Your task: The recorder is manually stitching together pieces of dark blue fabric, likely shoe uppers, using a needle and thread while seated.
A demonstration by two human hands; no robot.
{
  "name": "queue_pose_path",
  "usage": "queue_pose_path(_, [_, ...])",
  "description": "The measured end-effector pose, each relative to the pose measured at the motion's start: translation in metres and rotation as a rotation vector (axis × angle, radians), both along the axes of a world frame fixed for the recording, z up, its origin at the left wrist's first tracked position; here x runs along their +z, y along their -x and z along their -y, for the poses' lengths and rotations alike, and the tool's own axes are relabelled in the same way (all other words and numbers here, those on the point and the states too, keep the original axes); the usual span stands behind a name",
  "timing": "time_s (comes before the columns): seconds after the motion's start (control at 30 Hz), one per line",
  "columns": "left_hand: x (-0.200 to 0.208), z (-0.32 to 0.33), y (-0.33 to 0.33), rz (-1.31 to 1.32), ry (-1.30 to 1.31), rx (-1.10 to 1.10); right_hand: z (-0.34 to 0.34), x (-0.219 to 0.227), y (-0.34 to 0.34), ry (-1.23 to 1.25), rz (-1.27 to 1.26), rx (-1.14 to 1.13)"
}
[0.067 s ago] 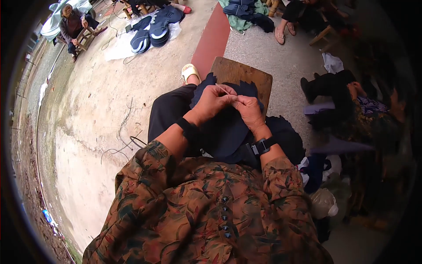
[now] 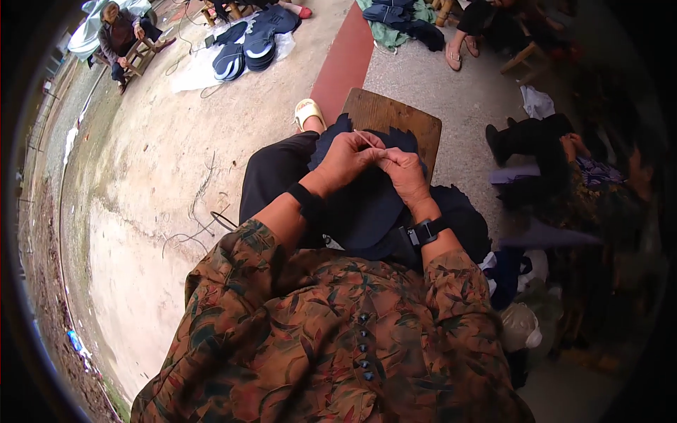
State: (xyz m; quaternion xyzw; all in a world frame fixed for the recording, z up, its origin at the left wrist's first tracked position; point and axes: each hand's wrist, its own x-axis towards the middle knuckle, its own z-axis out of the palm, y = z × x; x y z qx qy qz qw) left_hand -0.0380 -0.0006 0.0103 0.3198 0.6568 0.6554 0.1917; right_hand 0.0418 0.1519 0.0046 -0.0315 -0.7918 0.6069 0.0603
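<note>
My left hand (image 2: 347, 158) is closed in a pinch, with a thin pale stick-like piece (image 2: 364, 139) jutting up from its fingers; its exact kind is too small to tell. Fingertips of my right hand (image 2: 407, 174) press together right beside the left ones. What they pinch is too small to make out. Beneath both hands, dark navy cloth pieces (image 2: 363, 211) with jagged edges lie over my lap and onto a brown wooden stool (image 2: 395, 109). Dark bands circle both wrists, the right one carrying a watch-like device (image 2: 425, 231).
More dark cloth (image 2: 462, 222) spreads beside my right forearm. Stuffed plastic bags (image 2: 520, 326) stand at the right. Seated people are at the far left, far right and right. Shaped navy pieces (image 2: 261, 46) lie on a white sheet ahead. A thin cable (image 2: 224, 220) loops on the ground at left.
The whole view has shifted slightly. Both hands keep their pinch close together over the cloth, with only a slight change in the left fingers and the pale piece.
</note>
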Motion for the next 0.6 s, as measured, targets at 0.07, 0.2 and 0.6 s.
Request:
queue_pose_path(0.07, [-0.004,-0.001,0.002,-0.035,0.062,0.014,-0.003,-0.004,0.001,0.049,-0.003,-0.04])
queue_pose_path(0.2, [-0.008,-0.003,0.001,0.251,0.054,0.07,-0.009,-0.014,-0.004,0.317,0.122,-0.167])
queue_pose_path(0.6, [-0.018,0.006,0.006,0.127,0.125,0.245,0.004,-0.032,-0.008,-0.095,-0.119,-0.176])
